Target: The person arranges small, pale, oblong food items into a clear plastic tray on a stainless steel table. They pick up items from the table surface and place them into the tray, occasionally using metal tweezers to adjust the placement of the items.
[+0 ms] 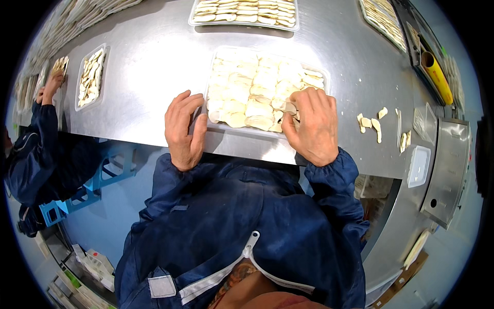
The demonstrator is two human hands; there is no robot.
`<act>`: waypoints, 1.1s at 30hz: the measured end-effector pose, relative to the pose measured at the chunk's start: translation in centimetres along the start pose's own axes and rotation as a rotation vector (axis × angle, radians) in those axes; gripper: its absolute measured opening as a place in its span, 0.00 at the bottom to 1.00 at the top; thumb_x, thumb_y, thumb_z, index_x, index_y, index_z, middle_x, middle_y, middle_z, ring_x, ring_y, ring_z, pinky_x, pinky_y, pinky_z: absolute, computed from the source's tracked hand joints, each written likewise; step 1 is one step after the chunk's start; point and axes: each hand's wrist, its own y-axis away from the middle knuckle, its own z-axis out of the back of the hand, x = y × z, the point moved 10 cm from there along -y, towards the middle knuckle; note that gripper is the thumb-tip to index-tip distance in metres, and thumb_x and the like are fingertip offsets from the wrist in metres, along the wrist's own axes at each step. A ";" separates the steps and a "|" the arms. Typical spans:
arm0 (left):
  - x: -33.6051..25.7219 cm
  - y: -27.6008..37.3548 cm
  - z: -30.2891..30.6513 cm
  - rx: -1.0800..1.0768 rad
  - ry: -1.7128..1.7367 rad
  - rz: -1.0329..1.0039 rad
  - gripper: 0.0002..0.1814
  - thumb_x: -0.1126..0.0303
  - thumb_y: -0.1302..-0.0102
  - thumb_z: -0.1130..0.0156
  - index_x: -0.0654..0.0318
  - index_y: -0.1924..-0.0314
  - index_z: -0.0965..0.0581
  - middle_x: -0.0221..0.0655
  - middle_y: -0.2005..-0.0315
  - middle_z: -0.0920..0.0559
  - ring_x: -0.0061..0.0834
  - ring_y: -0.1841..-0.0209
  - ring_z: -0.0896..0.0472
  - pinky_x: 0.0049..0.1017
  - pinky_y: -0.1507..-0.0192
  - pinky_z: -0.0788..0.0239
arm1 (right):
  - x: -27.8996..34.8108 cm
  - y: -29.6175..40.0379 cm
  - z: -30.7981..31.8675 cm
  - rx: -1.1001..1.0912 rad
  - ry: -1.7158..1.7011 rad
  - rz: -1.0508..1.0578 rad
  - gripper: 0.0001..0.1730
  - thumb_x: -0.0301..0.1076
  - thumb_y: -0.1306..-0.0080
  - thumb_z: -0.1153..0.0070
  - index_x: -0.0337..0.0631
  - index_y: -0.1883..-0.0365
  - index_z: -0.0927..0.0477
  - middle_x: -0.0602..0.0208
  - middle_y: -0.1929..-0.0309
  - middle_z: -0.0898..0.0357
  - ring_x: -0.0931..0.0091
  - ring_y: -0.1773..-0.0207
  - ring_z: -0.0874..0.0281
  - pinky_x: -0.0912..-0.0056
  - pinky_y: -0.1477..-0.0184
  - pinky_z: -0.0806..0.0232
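A clear plastic tray (pixel 249 133) lies before me on the steel table, filled with overlapping rows of pale slices (pixel 258 108) that look like mushroom. My right hand (pixel 314 127) is over the tray's near right corner, with a slice (pixel 289 109) pinched between thumb and fingers. The slices under that palm are partly hidden. At the tray's left edge rests my left hand (pixel 185 129), fingers apart, holding nothing. Glare washes out the upper left of the tray.
Loose slices (pixel 376 125) lie right of the tray, near an empty white tray (pixel 419 166) and a steel appliance (pixel 447 170). Another filled tray (pixel 245 26) stands beyond, one more (pixel 92 77) at left. A co-worker's hand (pixel 54 83) works at the far left. A yellow tube (pixel 438 77) lies at right.
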 end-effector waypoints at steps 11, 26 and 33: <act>-0.5 -0.2 0.0 0.020 0.012 -0.017 0.15 0.73 0.31 0.44 0.70 0.46 0.21 0.47 0.46 0.18 0.52 0.35 0.26 0.43 0.35 0.35 | -19.6 11.4 12.1 -0.010 0.412 -0.669 0.09 0.28 0.40 0.40 0.39 0.61 0.21 0.63 0.65 0.21 0.61 0.62 0.23 0.58 0.61 0.33; -0.3 -0.1 -0.1 0.025 -0.022 -0.014 0.15 0.71 0.29 0.45 0.69 0.45 0.21 0.47 0.45 0.18 0.52 0.35 0.26 0.43 0.34 0.35 | -21.9 13.5 9.2 -0.116 0.284 -0.629 0.09 0.27 0.35 0.40 0.38 0.57 0.18 0.59 0.62 0.22 0.60 0.62 0.21 0.60 0.59 0.30; -0.2 0.0 0.0 0.020 -0.025 -0.024 0.15 0.71 0.28 0.44 0.69 0.46 0.20 0.47 0.46 0.18 0.51 0.35 0.26 0.43 0.33 0.35 | -17.2 10.8 9.7 -0.193 0.298 -0.534 0.13 0.26 0.35 0.43 0.40 0.52 0.18 0.57 0.63 0.21 0.58 0.62 0.21 0.58 0.59 0.30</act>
